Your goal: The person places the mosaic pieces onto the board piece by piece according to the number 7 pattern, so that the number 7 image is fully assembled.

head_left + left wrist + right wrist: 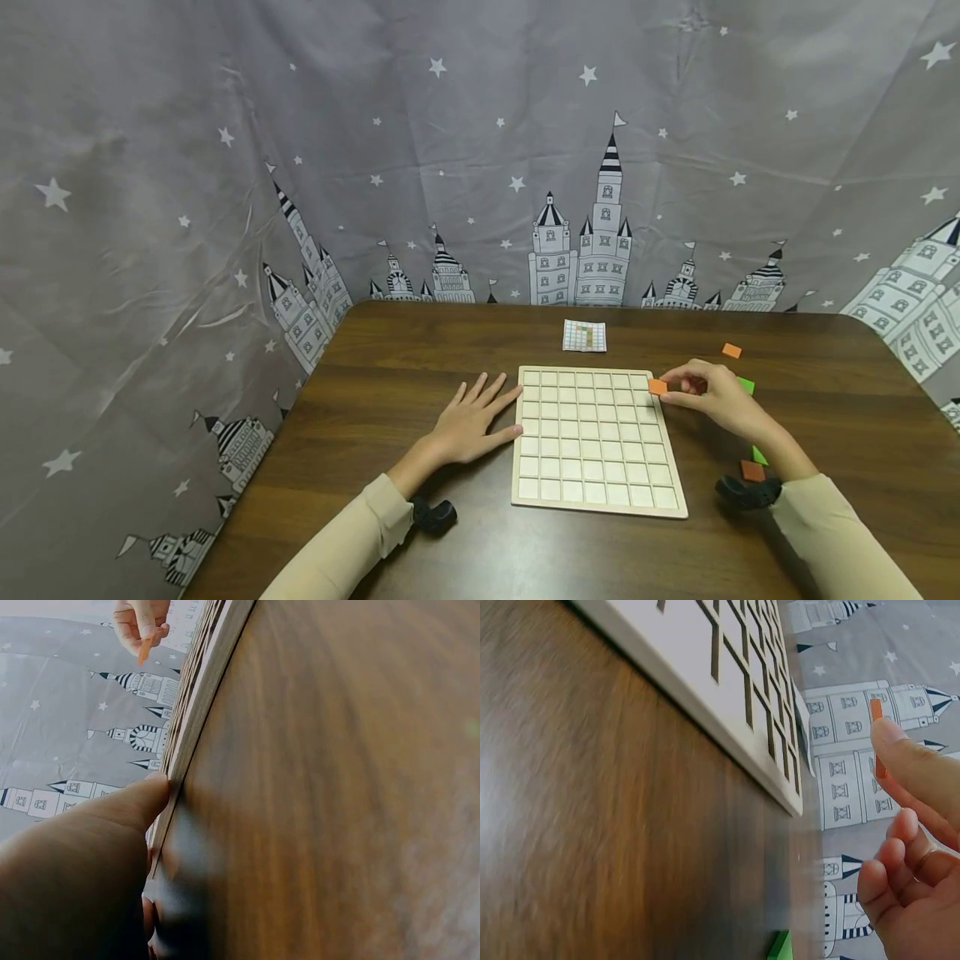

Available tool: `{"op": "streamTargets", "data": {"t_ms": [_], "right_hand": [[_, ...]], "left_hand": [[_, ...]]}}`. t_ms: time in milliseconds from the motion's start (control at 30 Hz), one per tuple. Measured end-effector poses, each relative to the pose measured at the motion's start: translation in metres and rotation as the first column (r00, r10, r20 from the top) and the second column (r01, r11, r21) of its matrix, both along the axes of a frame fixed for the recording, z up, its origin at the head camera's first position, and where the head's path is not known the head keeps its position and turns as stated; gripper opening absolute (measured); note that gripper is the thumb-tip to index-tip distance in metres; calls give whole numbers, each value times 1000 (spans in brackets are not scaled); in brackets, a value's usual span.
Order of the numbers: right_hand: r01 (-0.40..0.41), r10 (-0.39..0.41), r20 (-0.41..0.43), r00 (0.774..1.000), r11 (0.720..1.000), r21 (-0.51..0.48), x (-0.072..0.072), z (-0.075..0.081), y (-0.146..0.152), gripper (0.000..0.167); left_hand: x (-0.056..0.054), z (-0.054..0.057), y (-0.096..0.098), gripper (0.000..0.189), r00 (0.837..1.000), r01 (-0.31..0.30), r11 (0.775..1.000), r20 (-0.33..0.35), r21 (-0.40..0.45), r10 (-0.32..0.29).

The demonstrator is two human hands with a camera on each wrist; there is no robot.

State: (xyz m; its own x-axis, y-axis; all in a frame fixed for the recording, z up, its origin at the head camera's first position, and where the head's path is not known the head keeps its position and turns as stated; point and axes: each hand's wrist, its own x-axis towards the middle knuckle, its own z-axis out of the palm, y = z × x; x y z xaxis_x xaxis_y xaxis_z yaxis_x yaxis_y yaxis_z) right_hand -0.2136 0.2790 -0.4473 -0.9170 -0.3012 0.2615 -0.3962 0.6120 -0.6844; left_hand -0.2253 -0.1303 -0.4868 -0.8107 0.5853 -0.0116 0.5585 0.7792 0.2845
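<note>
A pale wooden grid board (592, 429) with rows of square recesses lies on the brown table. My right hand (712, 396) pinches an orange square tile (657, 387) between thumb and fingers, over the board's far right corner. In the right wrist view the same orange tile (877, 739) appears edge-on, raised above the board (727, 712). My left hand (472, 423) lies spread on the table, with thumb and index fingertips at the board's left edge. The left wrist view shows the thumb (142, 799) against the board's side (202, 697).
Behind the board lies a small printed card (584, 336) with a coloured grid. To the right are another orange tile (732, 351), a green piece (746, 385), a green triangle (760, 456) and a reddish-brown tile (752, 471). A grey castle-print curtain (480, 150) hangs behind the table.
</note>
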Motion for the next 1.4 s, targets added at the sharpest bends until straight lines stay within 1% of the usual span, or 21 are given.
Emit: {"op": "streamTargets", "data": {"t_ms": [100, 200, 400, 667, 800, 1100, 1400], "right_hand": [[-8, 8, -4, 1000, 1000, -12, -4, 0, -6, 20], [-30, 30, -29, 999, 999, -11, -8, -1, -11, 20], [-66, 65, -48, 997, 998, -21, -14, -3, -22, 20], [-69, 68, -25, 997, 997, -43, -22, -3, -38, 22], [-74, 73, -28, 997, 996, -51, -26, -5, -47, 22], [-89, 91, 24, 996, 993, -75, -34, -8, -68, 22], [-109, 115, 93, 989, 992, -68, -39, -8, -90, 23]], "left_hand": [[1, 2, 0, 70, 1000, -3, 1000, 4, -4, 3], [1, 3, 0, 69, 1000, -4, 1000, 4, -8, 4], [1, 3, 0, 69, 1000, -3, 1000, 0, 2, 3], [0, 4, 0, 70, 1000, 0, 1000, 1, -3, 0], [0, 3, 0, 69, 1000, 4, 1000, 1, 2, -4], [2, 3, -1, 70, 1000, -1, 1000, 5, -3, 1], [2, 4, 0, 71, 1000, -1, 1000, 3, -14, 1]]}}
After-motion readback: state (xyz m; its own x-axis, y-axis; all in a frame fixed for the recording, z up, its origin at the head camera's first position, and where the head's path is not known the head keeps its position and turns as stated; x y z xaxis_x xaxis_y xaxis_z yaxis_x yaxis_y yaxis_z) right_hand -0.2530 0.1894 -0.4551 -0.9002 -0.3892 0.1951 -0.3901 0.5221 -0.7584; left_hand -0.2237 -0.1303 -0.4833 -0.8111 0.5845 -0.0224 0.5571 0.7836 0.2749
